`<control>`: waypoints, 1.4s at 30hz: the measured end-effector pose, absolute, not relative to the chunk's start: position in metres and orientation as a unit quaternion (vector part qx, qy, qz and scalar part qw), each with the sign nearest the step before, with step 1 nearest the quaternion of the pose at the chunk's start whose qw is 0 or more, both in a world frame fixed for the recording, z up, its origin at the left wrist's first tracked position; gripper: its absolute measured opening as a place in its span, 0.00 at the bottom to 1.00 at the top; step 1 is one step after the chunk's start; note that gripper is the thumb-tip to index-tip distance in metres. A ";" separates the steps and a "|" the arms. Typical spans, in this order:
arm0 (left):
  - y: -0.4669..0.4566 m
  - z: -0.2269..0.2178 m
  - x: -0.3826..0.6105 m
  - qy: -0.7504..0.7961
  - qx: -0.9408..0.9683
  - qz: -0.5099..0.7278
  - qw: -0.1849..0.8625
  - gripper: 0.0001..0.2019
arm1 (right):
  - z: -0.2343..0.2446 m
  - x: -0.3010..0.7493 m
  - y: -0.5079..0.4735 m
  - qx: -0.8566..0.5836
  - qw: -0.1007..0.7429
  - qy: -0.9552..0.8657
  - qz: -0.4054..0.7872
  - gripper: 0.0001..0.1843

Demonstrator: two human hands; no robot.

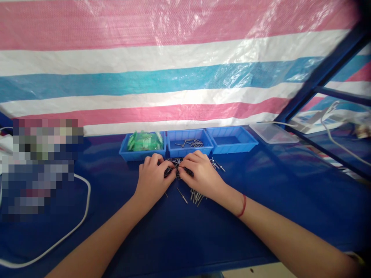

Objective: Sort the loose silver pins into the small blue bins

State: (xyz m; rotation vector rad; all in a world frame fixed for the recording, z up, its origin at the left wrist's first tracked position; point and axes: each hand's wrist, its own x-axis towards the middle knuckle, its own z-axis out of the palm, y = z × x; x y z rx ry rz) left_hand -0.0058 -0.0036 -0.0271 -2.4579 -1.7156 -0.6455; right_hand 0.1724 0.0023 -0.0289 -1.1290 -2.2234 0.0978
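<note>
Both my hands rest on a blue table (261, 200), fingers curled over a loose pile of small metal pins (197, 196). My left hand (153, 175) is closed in a pinch on some dark pins from the pile. My right hand (199, 173), with a red string at the wrist, is also closed, fingertips meeting the left hand's over the pins. Just behind the hands stand three blue bins: the left bin (125, 152) holds green packets (144, 141), the middle bin (174, 146) holds a few pins, the right bin (234, 143) looks bare inside.
A clear plastic lid or tray (269, 132) lies right of the bins. A white cable (78, 226) loops across the table's left side beside a blurred area. A striped pink, white and blue tarp (174, 69) hangs behind; a dark blue frame (319, 77) with cables stands at right.
</note>
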 end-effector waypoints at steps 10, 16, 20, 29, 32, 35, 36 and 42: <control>-0.004 -0.033 -0.003 -0.558 -0.793 -0.245 -0.010 0.07 | -0.029 0.170 0.001 -0.455 0.334 -0.823 0.059 0.05; -0.012 -0.026 -0.001 -0.523 -0.792 -0.309 -0.057 0.06 | -0.024 0.170 -0.003 -0.433 0.413 -0.789 0.137 0.03; -0.015 -0.024 -0.001 -0.505 -0.798 -0.314 -0.099 0.05 | -0.020 0.168 -0.008 -0.403 0.438 -0.785 0.170 0.06; -0.010 -0.023 -0.006 -0.500 -0.799 -0.303 -0.140 0.05 | -0.020 0.171 -0.004 -0.388 0.442 -0.789 0.176 0.05; -0.009 -0.022 -0.009 -0.494 -0.790 -0.326 -0.160 0.04 | -0.021 0.173 -0.002 -0.394 0.421 -0.801 0.158 0.06; -0.010 -0.020 -0.011 -0.489 -0.778 -0.359 -0.160 0.03 | -0.023 0.175 -0.001 -0.406 0.387 -0.818 0.131 0.07; -0.011 -0.020 -0.011 -0.488 -0.775 -0.369 -0.161 0.03 | -0.023 0.175 -0.001 -0.408 0.377 -0.823 0.122 0.07; -0.014 -0.020 -0.009 -0.475 -0.752 -0.408 -0.207 0.05 | -0.022 0.174 -0.005 -0.401 0.353 -0.839 0.108 0.10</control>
